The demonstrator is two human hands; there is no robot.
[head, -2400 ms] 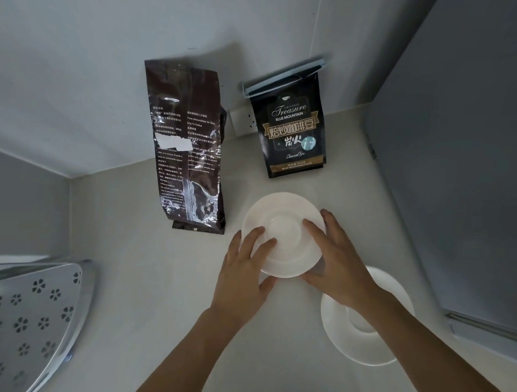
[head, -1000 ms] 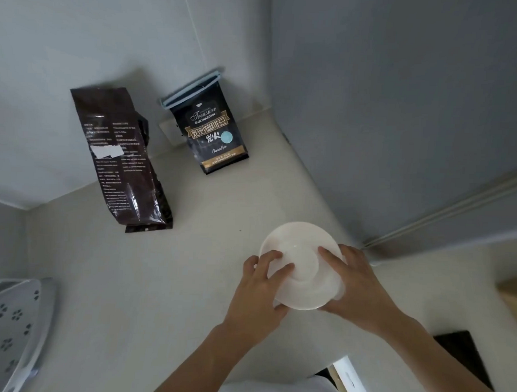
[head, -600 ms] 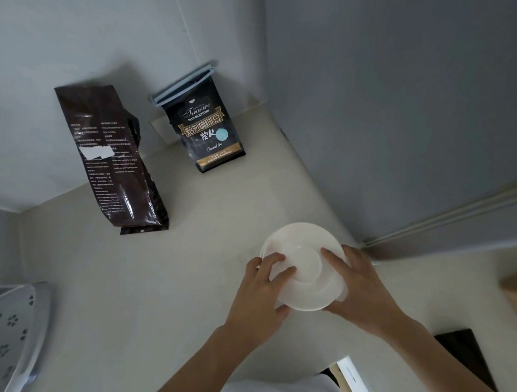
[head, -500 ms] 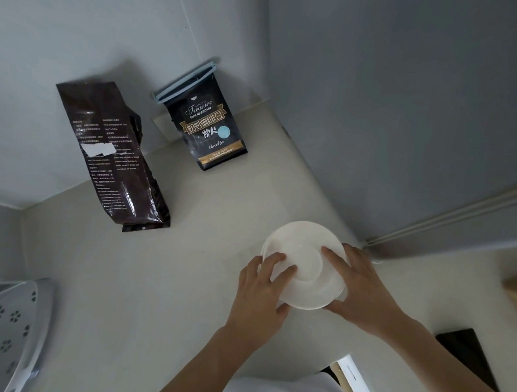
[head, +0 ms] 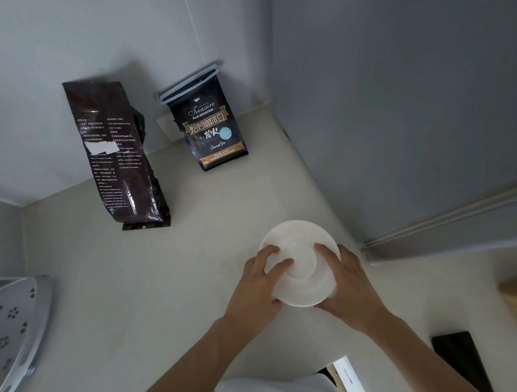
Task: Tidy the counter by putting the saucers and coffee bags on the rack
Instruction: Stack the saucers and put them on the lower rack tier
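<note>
White saucers [head: 300, 261], stacked one on the other, are held between both hands near the counter's right edge. My left hand [head: 255, 286] grips their left rim with fingers over the top. My right hand [head: 349, 287] grips the right rim. A tall dark brown coffee bag [head: 115, 155] leans against the back wall. A shorter black coffee bag [head: 214, 132] with a blue clip stands to its right. The perforated metal rack [head: 9, 325] shows at the lower left edge.
The pale counter [head: 149, 280] runs from the rack to a grey appliance wall [head: 401, 113] on the right. A wall socket [head: 168, 128] sits behind the black bag. A dark flat object [head: 462, 364] lies at the lower right.
The far saucer has been brought onto the near one and both hands now hold the stack. In the last second the hands have barely moved; only the view shifted slightly.
</note>
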